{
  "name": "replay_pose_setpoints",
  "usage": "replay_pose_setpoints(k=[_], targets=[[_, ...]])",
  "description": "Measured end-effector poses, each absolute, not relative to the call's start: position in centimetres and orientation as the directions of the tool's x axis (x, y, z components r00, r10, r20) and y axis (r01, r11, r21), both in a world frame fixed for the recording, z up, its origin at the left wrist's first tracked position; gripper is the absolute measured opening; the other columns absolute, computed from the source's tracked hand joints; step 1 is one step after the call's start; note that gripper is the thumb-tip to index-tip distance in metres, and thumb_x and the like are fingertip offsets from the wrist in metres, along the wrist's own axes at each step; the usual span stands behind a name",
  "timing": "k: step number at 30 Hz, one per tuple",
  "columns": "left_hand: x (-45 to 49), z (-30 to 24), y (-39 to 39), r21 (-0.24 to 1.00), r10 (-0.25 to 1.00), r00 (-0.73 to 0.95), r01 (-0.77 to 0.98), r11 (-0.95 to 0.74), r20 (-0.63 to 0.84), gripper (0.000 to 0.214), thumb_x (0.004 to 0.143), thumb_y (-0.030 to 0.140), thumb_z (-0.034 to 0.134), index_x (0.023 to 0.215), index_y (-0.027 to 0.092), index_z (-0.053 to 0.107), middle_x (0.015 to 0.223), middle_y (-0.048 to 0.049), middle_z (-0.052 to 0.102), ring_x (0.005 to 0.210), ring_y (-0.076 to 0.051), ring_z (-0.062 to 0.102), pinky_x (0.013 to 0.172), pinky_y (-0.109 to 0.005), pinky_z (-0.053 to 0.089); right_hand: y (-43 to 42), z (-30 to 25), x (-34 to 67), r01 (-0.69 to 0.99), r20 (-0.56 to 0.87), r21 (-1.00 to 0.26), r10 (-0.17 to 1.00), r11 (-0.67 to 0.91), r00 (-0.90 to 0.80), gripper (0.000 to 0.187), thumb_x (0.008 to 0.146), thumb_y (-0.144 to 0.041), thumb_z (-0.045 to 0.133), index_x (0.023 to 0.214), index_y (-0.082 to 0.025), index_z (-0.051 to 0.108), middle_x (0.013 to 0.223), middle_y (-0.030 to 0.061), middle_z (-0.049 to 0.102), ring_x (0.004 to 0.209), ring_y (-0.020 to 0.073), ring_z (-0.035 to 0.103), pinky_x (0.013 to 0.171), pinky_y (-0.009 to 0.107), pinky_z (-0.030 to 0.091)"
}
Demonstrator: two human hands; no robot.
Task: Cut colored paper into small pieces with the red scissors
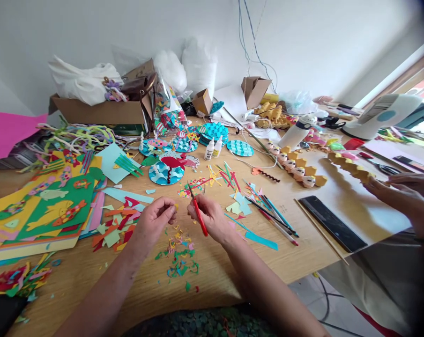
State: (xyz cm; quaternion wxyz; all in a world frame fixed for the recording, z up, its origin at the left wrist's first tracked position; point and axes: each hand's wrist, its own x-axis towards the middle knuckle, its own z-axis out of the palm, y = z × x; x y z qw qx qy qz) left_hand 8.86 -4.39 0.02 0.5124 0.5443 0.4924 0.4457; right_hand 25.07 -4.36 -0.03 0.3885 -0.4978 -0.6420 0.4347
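My right hand [212, 219] grips a pair of red-handled scissors [199, 216], whose blades point away from me. Facing it, my left hand [158, 216] is closed in a pinch on a tiny yellow paper piece [176, 206], mostly hidden by the fingertips. Small coloured paper clippings [180, 252] lie scattered on the wooden table below both hands. Just beyond the scissors is a pile of little patterned scraps [192, 187]. Farther back, a blue wavy disc [167, 174] carries a red paper fish [173, 161].
Coloured sheets with paper fish [53, 201] cover the left side. Glue bottles [209, 149] stand mid-table. Pencils [273, 215], a stick [320, 231] and a black phone [333, 222] lie to the right. There a co-worker's hands [397, 194] hold an egg-carton strip [352, 167].
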Motion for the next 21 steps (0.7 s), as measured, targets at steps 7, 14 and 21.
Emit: replay_pose_setpoints(k=[7, 14, 21], targets=[[8.6, 1.2, -5.4, 0.998, 0.987, 0.155, -0.045, 0.046, -0.039, 0.012, 0.075, 0.029, 0.06, 0.074, 0.018, 0.058, 0.065, 0.0023, 0.059, 0.064, -0.011, 0.056, 0.061, -0.021, 0.047, -7.4, 1.2, 25.3, 0.552, 0.014, -0.812, 0.952, 0.19, -0.307, 0.027, 0.08, -0.035, 0.054, 0.063, -0.018, 0.041, 0.053, -0.0062, 0.039, 0.047, 0.0066, 0.033, 0.046, 0.02, 0.023], [8.5, 1.4, -5.8, 0.996, 0.979, 0.197, -0.064, 0.06, -0.046, 0.009, 0.077, 0.029, 0.06, 0.078, 0.019, 0.059, 0.067, 0.0037, 0.06, 0.066, -0.01, 0.056, 0.064, -0.02, 0.046, -7.8, 1.3, 24.9, 0.537, 0.08, -0.802, 0.938, 0.262, -0.338, 0.031, 0.08, -0.038, 0.055, 0.063, -0.018, 0.039, 0.053, -0.0063, 0.038, 0.048, 0.0059, 0.031, 0.047, 0.019, 0.023], [8.2, 1.3, -5.8, 0.999, 0.966, 0.254, -0.019, 0.049, -0.042, 0.008, 0.08, 0.028, 0.057, 0.078, 0.02, 0.058, 0.068, 0.0044, 0.06, 0.066, -0.009, 0.055, 0.064, -0.02, 0.045, -7.9, 1.5, 25.0, 0.523, 0.095, -0.811, 0.94, 0.263, -0.326, 0.036, 0.08, -0.042, 0.055, 0.06, -0.017, 0.038, 0.051, -0.0067, 0.036, 0.046, 0.0052, 0.028, 0.045, 0.018, 0.022]])
